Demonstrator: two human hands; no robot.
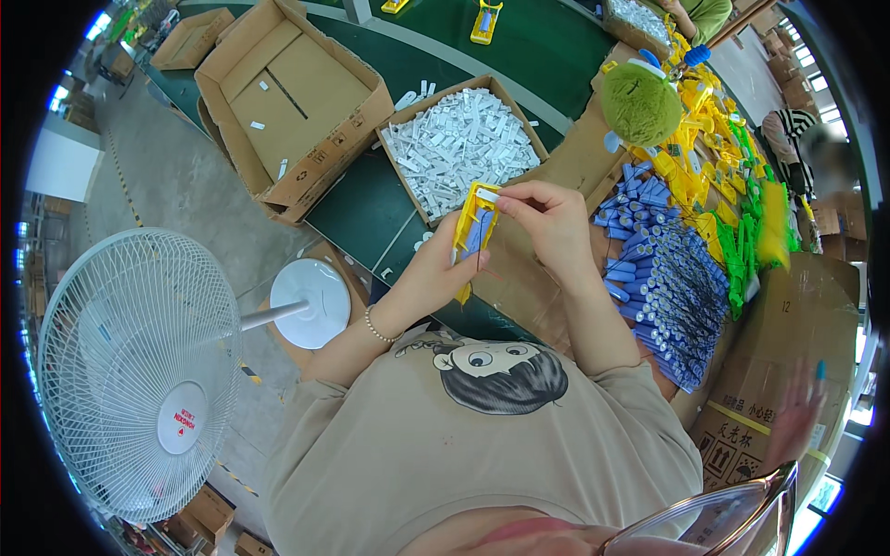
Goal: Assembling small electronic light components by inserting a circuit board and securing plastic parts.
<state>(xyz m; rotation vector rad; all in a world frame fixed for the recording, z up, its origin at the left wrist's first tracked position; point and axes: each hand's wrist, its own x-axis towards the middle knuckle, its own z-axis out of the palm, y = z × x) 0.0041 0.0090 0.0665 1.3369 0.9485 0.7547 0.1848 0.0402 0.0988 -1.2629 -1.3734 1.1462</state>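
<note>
My left hand (434, 269) is closed around a yellow plastic housing (461, 227), tilted upward in front of my chest. Inside the housing lies a blue cylindrical battery (478, 230) with thin dark wires beside it. At the housing's upper end, my right hand (549, 218) pinches a small white plastic piece (488, 195) between thumb and fingers. That piece touches the housing; whether it is seated cannot be told. Just beyond my hands, many similar white pieces (464, 144) fill a cardboard box (540, 148).
Blue batteries with wires (663, 287) are heaped at right, beside yellow housings (709, 111) and green plastic parts (742, 255). A fuzzy green ball (640, 104) stands above them. At left are a large open carton (324, 88) with a few white pieces and a fan (139, 371).
</note>
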